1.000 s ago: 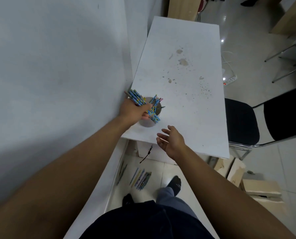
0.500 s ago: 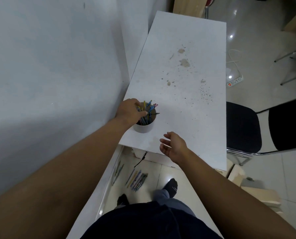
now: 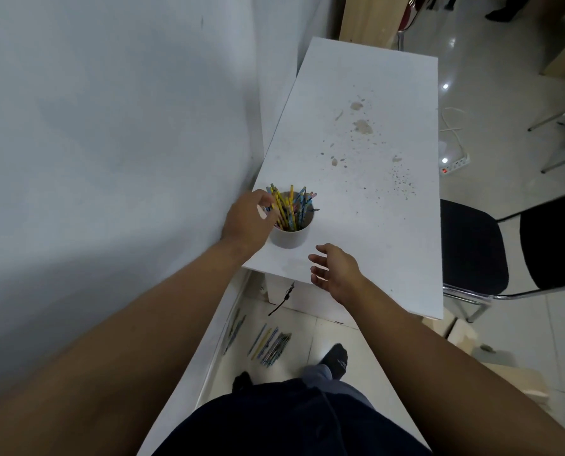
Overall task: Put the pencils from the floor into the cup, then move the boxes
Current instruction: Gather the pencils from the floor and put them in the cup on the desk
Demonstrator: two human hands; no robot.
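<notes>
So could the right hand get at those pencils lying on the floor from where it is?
Probably, but only if the person bends down. The right hand is open and holds nothing, above the table at its near edge. The floor pencils lie well below it beside the feet, with nothing covering them.

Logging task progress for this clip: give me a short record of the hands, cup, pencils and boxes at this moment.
cup: upright on the table, near its left front corner, holding pencils
left hand: at the cup's left rim, fingers among the pencils; grip unclear
right hand: open above the table's near edge, holding nothing
floor pencils: a bunch on the floor below the table
boxes: on the floor to the right, untouched
progress: pencil step not done
</notes>
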